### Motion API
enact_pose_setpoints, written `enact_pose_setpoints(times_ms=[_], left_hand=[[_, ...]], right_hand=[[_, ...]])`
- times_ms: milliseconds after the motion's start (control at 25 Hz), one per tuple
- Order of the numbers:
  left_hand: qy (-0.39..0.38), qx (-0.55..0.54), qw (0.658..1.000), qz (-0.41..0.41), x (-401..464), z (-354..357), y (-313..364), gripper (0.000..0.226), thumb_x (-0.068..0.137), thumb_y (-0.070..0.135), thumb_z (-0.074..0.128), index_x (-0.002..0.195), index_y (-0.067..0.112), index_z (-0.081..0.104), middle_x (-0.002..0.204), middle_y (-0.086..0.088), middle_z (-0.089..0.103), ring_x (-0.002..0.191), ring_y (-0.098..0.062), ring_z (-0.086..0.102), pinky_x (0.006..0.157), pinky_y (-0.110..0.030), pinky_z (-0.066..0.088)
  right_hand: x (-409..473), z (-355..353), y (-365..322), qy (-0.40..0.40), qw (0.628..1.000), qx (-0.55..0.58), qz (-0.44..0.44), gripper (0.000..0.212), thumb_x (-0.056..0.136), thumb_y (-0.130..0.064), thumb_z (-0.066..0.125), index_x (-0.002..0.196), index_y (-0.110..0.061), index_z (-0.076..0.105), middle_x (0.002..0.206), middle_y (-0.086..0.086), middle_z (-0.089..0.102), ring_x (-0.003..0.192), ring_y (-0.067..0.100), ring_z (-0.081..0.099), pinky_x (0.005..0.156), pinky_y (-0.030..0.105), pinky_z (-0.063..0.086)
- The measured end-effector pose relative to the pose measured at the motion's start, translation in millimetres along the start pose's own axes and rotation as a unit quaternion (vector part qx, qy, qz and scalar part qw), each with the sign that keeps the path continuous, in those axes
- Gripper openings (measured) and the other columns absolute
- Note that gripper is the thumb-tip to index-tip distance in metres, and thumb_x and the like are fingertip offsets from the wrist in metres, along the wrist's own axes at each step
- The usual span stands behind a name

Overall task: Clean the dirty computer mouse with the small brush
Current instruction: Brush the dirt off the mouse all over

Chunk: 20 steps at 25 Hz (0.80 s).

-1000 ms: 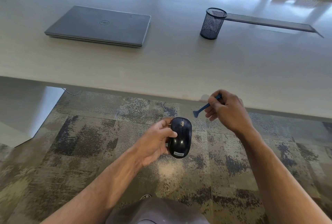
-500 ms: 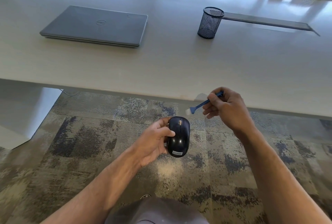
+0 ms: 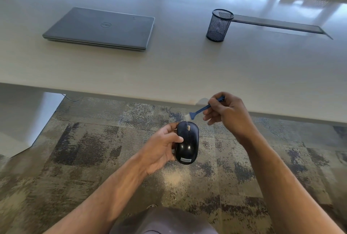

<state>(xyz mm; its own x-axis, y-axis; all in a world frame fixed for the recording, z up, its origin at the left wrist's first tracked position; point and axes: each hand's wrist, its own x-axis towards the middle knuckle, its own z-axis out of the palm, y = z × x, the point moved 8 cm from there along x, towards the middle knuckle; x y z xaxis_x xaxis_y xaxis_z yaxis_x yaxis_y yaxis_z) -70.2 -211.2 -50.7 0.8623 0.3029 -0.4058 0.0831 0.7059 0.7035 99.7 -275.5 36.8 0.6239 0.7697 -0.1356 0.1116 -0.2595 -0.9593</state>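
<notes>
Black Lenovo mouse [image 3: 187,142] gripped by left hand [image 3: 159,148]; right hand [image 3: 228,114] pinches blue brush [image 3: 201,110].

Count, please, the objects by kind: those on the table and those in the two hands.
Laptop, closed, on the table: 1
Mesh pen cup, on the table: 1
Computer mouse, held in the left hand: 1
Small blue brush, held in the right hand: 1
Total: 4
</notes>
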Motion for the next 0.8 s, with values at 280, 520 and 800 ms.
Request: enact_pose_setpoints(times_ms=[280,520,800], left_hand=[[0.012,0.002,1.0,0.003,-3.7,-5.7,2.4,0.044,0.091,-0.008,0.049,0.132,0.006,0.048,0.118,-0.021,0.063,0.09,-0.027,0.073,0.07,-0.047,0.059],[0.011,0.002,1.0,0.005,-3.8,-1.6,4.5,0.043,0.09,-0.007,0.05,0.131,0.006,0.049,0.118,-0.021,0.062,0.094,-0.028,0.07,0.072,-0.048,0.058],[0.015,0.007,1.0,0.004,-1.9,1.0,5.7,0.042,0.092,-0.008,0.046,0.132,0.005,0.048,0.117,-0.021,0.063,0.091,-0.027,0.071,0.069,-0.047,0.059]], right_hand=[[-4.8,-24.2,11.1,0.053,0.997,-0.051,0.018,0.014,0.106,-0.013,0.053,0.097,-0.009,0.064,0.076,0.008,0.077,0.068,0.026,0.075,0.062,0.033,0.061],[-11.4,-11.7,15.3,0.016,1.0,0.012,0.015,0.016,0.106,-0.012,0.052,0.098,-0.008,0.064,0.075,0.008,0.076,0.065,0.022,0.074,0.059,0.031,0.061],[-17.8,-23.6,22.0,0.059,0.994,0.086,0.013,0.014,0.107,-0.012,0.051,0.1,-0.007,0.062,0.08,0.012,0.076,0.069,0.026,0.074,0.061,0.033,0.062]])
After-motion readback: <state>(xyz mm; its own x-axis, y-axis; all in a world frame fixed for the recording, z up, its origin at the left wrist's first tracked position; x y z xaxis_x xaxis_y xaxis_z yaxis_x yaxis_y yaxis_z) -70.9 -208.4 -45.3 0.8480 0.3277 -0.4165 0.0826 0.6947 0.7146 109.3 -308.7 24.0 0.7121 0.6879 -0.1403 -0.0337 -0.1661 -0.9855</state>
